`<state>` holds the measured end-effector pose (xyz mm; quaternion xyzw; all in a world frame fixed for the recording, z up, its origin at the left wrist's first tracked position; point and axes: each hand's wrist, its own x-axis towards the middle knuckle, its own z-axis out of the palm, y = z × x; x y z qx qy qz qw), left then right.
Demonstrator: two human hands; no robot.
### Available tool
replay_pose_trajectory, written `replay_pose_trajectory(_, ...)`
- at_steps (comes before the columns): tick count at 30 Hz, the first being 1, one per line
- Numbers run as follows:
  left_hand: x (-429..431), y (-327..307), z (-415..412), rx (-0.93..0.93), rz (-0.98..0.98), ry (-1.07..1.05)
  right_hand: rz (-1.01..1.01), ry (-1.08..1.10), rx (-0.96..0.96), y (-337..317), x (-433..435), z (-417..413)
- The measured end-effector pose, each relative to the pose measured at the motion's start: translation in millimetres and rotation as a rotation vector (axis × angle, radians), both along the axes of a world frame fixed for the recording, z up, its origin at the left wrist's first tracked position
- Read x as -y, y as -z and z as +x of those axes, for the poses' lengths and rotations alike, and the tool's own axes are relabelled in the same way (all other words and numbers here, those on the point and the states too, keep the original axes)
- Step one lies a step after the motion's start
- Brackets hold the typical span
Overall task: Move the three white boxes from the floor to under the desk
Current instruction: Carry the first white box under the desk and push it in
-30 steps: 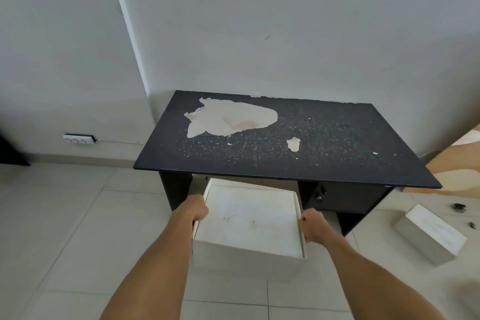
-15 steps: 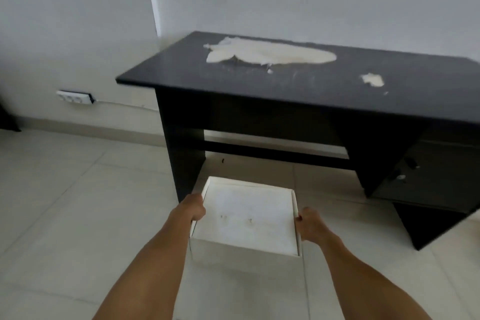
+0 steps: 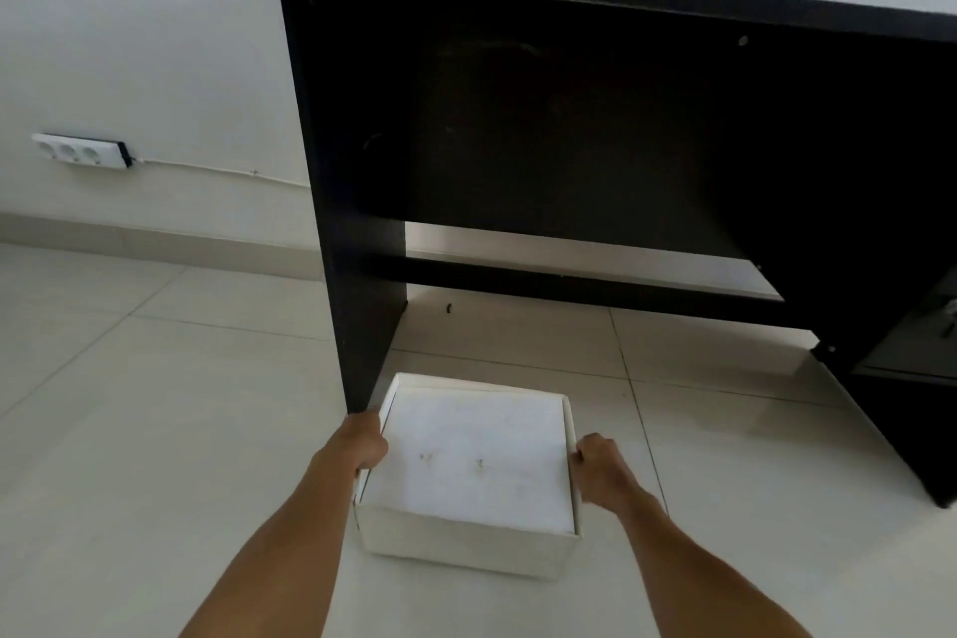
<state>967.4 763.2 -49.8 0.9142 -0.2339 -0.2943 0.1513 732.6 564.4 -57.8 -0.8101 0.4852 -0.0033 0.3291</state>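
Observation:
A square white box (image 3: 471, 474) sits low at the floor in front of the black desk (image 3: 569, 83), just right of the desk's left side panel (image 3: 357, 285). My left hand (image 3: 365, 446) grips the box's left wall and my right hand (image 3: 600, 474) grips its right wall. The box's far edge is level with the foot of the side panel; whether its base touches the tiles I cannot tell. No other white box is in view.
The pale tiled floor (image 3: 129, 430) stretches left and under the desk. A low black crossbar (image 3: 569, 282) runs along the back of the desk opening. The desk's drawer unit (image 3: 911, 378) stands at the right. A white power strip (image 3: 80, 150) hangs on the left wall.
My view has dropped from above the desk top to below it. Both hands have lowered the box toward the floor and brought it closer to the desk's left panel.

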Motion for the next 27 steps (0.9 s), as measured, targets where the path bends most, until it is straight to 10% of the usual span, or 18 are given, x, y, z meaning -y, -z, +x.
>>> replay_pose_trajectory(22,20,29,-7,-0.038,-0.419,-0.665,0.392,0.352,0.271,18,-15,49)
replay_pose_trajectory(27,21,17,-14,-0.214,-0.325,-0.270,0.537,0.632,0.577,26,-75,65)
